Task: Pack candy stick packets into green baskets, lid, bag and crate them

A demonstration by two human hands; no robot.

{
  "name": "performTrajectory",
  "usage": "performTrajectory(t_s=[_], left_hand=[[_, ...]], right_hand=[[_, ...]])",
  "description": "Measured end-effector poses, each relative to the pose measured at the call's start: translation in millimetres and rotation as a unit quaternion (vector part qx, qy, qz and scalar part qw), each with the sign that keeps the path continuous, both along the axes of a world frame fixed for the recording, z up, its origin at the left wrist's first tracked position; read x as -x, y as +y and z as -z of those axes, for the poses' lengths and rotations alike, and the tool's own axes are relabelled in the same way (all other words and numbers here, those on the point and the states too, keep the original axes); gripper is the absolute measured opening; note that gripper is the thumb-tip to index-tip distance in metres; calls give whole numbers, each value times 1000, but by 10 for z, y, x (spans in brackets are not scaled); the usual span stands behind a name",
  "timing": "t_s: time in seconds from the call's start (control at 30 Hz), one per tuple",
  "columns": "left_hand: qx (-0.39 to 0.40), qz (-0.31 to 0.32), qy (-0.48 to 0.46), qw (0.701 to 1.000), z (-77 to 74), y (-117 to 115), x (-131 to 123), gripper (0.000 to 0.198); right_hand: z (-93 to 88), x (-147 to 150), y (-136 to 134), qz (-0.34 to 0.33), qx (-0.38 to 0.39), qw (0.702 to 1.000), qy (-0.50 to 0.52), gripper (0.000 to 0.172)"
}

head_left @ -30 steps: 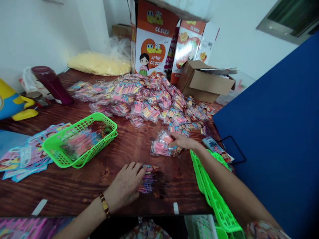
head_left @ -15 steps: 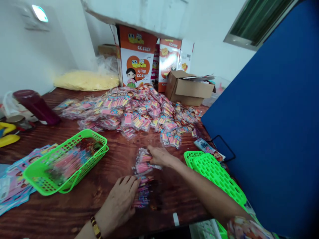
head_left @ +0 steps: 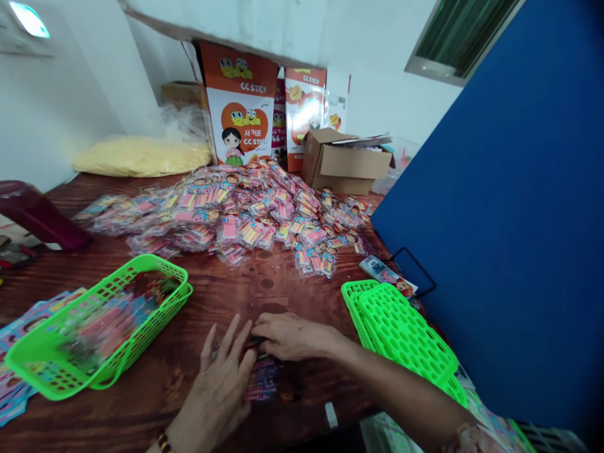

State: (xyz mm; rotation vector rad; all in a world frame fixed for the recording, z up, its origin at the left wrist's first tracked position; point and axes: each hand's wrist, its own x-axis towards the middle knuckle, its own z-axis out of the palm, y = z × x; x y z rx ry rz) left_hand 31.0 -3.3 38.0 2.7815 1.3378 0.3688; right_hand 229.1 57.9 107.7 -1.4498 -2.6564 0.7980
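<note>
A small stack of plastic packets (head_left: 262, 380) with blue and purple print lies on the brown wooden table in front of me, blurred. My left hand (head_left: 218, 384) rests against its left side, fingers stretched and spread, and a bit of clear wrapping shows beneath them. From the right, my right hand (head_left: 295, 336) reaches over the far end of the stack. Its fingers are bent and pressed together on the packets' dark end, close to my left fingertips. Exactly how many packets it grips is hidden.
Behind spreads a big heap of pink and yellow packets (head_left: 231, 211). A green basket (head_left: 177, 299) with packets stands left, beside printed cards (head_left: 21, 371). Empty green baskets (head_left: 406, 327) are stacked right, near a blue panel (head_left: 472, 220). A cardboard box (head_left: 349, 170) stands behind.
My right hand has come nearer to me, bringing the pink packets down toward the stack. My left hand has opened its fingers and shifted slightly left. The view has turned a little right.
</note>
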Motion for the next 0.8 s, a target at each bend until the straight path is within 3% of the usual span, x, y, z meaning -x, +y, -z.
performTrajectory(t_s=[0.1,0.2,0.27,0.4,0.5,0.63,0.73,0.8], left_hand=[[35,6,27,999,-46,52,-4,57],[69,3,54,996,-51,70,6,55],[69,1,56,996,-36,59,15,53],[48,3,45,998,-30,35,24,55],[44,17,58,997,20,61,42,57],[10,34,64,997,336,156,126,48],[-14,41,46,998,530,200,179,44],[-4,49,31,998,482,176,163,47]], right_hand=[[108,-168,132,-75,53,991,101,27],[225,-582,486,55,5,998,39,27],[276,-948,785,177,-61,982,-40,31],[305,-1530,1356,257,-126,950,-124,34],[328,-1680,1723,248,-154,944,-156,41],[386,-1676,2082,181,-164,954,-175,60],[383,-1683,2181,146,-179,955,-187,48],[336,-1715,2154,135,-190,953,-195,37]])
